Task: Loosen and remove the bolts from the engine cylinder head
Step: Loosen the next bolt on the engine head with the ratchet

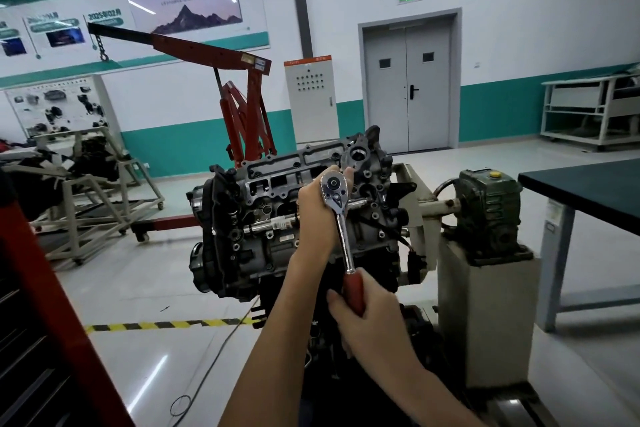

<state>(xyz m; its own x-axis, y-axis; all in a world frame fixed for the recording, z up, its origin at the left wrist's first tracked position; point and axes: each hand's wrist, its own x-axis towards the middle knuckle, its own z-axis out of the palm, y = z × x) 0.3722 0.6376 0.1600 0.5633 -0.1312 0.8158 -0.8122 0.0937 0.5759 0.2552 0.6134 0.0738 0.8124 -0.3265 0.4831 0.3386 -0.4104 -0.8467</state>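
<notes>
Since the cylinder head (277,180) sits on an engine carried by a stand, with its top face turned up and toward the person, the ratchet (335,189) comes at that face from the front and its handle hangs down toward the camera. Left hand (317,215) is wrapped round the back of the ratchet's chrome head, fingertips (348,173) curling over the top. Likely reason: it holds the drive square on the fastener and stops the socket camming off under load. Right hand (369,319) is clenched round the red grip at the far end of the handle, the spot with the most leverage, which fits a breakaway pull more than spinning a loose bolt out. Socket and the bolt under it are hidden behind the left hand, so can't tell which bolt it is or whether the socket is fully seated. Pose: both forearms reach up from the bottom of the view. The left wrist is extended up to the head's right half. The right forearm sits lower and nearer the body, in line with the handle. Judgement: loosening stage, no removed bolts visible anywhere. Risk is a slip when it breaks free, with the knuckles close to the casting edges. Stand gearbox (488,215) is just right of the engine. A dark worktop (585,191) is further right and a red engine hoist (242,104) stands behind.
</notes>
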